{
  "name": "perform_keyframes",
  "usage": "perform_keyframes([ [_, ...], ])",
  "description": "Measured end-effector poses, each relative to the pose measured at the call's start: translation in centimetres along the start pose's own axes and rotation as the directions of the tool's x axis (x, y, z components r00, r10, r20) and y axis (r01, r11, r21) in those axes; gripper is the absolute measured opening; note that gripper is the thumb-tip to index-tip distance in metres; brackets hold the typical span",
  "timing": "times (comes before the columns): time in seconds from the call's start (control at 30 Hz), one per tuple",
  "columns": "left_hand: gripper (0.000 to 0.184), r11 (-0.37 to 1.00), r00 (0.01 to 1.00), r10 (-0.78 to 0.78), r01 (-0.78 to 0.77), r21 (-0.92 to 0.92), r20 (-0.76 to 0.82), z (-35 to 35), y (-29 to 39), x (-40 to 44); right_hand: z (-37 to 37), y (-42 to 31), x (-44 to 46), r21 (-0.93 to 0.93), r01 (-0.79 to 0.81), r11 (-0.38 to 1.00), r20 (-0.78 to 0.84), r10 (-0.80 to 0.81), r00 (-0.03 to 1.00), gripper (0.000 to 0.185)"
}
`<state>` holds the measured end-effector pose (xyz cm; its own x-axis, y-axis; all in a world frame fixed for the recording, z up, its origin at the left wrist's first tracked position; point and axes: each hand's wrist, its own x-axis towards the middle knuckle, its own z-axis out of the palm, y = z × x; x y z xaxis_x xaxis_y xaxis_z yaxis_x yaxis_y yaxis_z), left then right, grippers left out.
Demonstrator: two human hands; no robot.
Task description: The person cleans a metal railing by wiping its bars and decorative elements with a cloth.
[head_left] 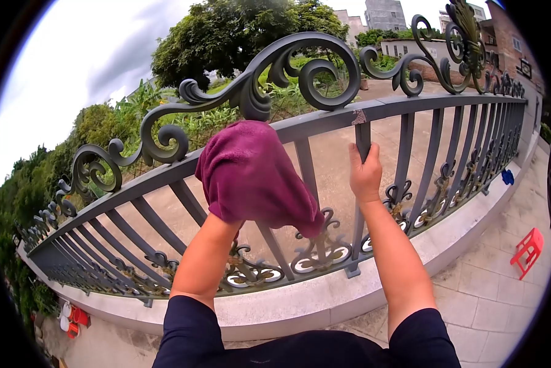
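Nearest are the person's dark sleeves [192, 331], with both bare forearms reaching forward, well apart. The left forearm [203, 260] runs up into a purple cloth [257, 175], which covers the left hand completely, so its grip cannot be told. The cloth lies against the front of the metal railing [422, 107], just below the top scrollwork [330, 73], its loose end hanging down to the right. The right hand [366, 175] is clasped around an upright bar [362, 136], thumb on its left side; directly above, a pale worn patch [359, 116] marks the top rail. The railing stands on a low pale ledge [324, 311], where a small blue item [508, 177] lies farther right. A red stool [527, 253] is on the paving at right; red and white buckets [76, 316] stand at far left. Beyond the railing come bare ground [382, 126], green plants, a leafy tree [238, 43] and, farthest off, buildings [384, 15].
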<state>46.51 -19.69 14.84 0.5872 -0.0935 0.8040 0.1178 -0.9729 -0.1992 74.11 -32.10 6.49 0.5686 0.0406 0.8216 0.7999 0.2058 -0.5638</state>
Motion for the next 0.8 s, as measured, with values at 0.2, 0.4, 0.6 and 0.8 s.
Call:
perform_keyframes([
  [0.2, 0.062, 0.992, 0.992, -0.123, 0.123, 0.030, 0.018, -0.2, 2.1, 1.4, 0.0, 0.2, -0.1, 0.026, -0.022, 0.999, 0.007, 0.022, 1.000, 0.038],
  [0.4, 0.065, 0.844, 0.954, -0.277, 0.299, -0.446, 0.116, 3.3, 4.7, 4.1, 0.0, 0.0, 0.1, 0.030, -0.053, 0.998, 0.027, 0.053, 0.998, 0.038],
  [0.6, 0.040, 0.937, 0.900, -0.291, 0.199, 0.288, 0.326, 1.8, 8.4, 12.0, -0.1, -0.1, -0.1, 0.059, -0.092, 0.994, 0.047, 0.090, 0.995, 0.033],
  [0.8, 0.045, 0.959, 0.905, -0.275, 0.234, 0.162, 0.324, 1.8, 8.1, 11.9, 0.0, 0.3, 0.0, -0.019, -0.034, 0.999, 0.016, 0.034, 0.999, 0.037],
])
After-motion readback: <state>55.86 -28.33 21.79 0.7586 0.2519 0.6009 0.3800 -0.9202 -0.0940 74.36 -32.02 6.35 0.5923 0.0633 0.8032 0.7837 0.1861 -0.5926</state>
